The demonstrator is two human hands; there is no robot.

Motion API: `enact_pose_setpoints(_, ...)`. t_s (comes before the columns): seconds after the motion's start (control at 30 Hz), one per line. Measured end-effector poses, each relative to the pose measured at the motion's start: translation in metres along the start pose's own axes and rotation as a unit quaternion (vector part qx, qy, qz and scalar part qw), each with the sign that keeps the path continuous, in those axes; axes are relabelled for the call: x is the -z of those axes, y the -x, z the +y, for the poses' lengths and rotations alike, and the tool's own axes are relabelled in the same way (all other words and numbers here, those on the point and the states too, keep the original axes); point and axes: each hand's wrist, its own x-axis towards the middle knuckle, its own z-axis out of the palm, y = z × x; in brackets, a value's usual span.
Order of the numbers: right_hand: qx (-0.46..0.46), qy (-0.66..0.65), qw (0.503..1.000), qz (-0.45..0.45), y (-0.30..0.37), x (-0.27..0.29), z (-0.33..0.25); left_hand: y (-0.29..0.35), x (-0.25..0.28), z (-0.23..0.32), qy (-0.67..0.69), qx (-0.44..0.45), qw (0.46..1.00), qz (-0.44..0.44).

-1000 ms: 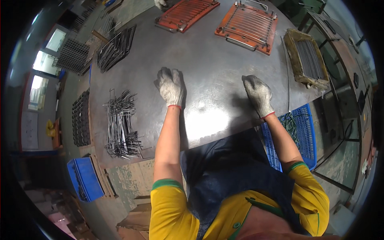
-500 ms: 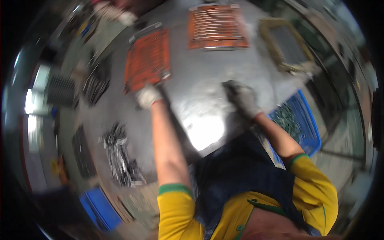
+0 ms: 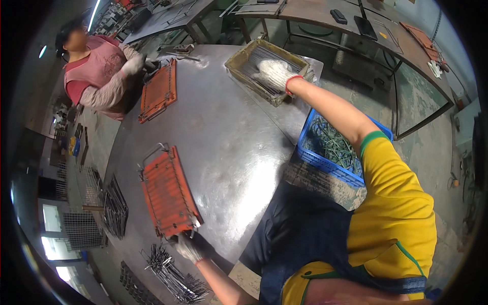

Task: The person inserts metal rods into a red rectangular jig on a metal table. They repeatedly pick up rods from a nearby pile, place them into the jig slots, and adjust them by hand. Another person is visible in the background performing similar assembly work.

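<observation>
My left hand, in a whitish knitted glove, is closed at the near edge of an orange metal fixture plate. Its fingertips are partly hidden by that edge. The plate lies on the table, with a bent wire handle at its far end and small dark fittings along its sides. At the far side my right hand, also gloved with a red cuff, reaches over a worn yellowish tray of thin dark metal rods. Its fingers stretch out over the rods; whether they touch any is hard to see.
Across the table a person in gloves stands by another orange plate. Wire pieces lie in a heap at the near left. A blue crate of greenish metal pieces stands right of the table. A bench runs behind.
The view has swung to the right and sharpened. My right hand has moved from above the tabletop out to the rod tray. My left hand stays at the orange plate's near edge.
</observation>
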Motion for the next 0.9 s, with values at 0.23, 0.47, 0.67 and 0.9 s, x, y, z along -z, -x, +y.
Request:
enact_pose_setpoints(0.23, 0.027, 0.186, 0.98, -0.069, -0.036, -0.051, 0.012, 0.031, 0.077, -0.064, -0.071, 0.139, 0.987, 0.022)
enact_pose_setpoints(0.47, -0.025, 0.195, 0.98, -0.031, -0.047, -0.056, 0.005, 0.037, 0.058, -0.008, -0.457, 0.126, 0.879, -0.044)
enact_pose_setpoints(0.67, -0.065, 0.176, 0.982, -0.027, -0.055, -0.069, 0.011, 0.04, 0.04, 0.001, -0.404, 0.094, 0.91, 0.003)
enact_pose_setpoints(0.9, -0.059, 0.183, 0.979, -0.065, -0.048, -0.059, 0.008, 0.007, 0.082, -0.056, -0.272, 0.037, 0.96, -0.055)
